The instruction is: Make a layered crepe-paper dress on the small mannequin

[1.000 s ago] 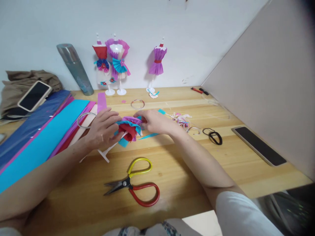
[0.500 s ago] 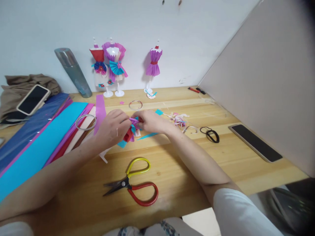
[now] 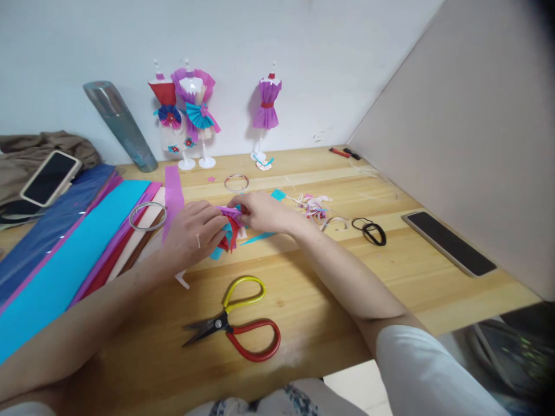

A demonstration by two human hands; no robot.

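Both hands meet over a small bundle of coloured crepe paper (image 3: 229,236) at the middle of the table. My left hand (image 3: 197,228) has its fingers closed on the bundle's left side. From the right, my right hand (image 3: 255,211) pinches a purple paper strip (image 3: 229,211) that runs between the two hands. Red, blue and pink pieces show beneath the strip; the fingertips partly hide them. Nearer to me lie open scissors (image 3: 221,321) with one yellow and one red handle, blades pointing left.
Crepe paper sheets (image 3: 87,242) cover the left side, with a metal ring (image 3: 148,216) on them. Three dressed mannequins (image 3: 267,110) and a bottle (image 3: 121,127) stand at the wall. Scraps (image 3: 314,207), black bands (image 3: 373,233) and a phone (image 3: 448,242) lie to the right.
The purple strip now stretches more visibly between my hands, and my left hand has shifted slightly left. The whole view has moved a little.
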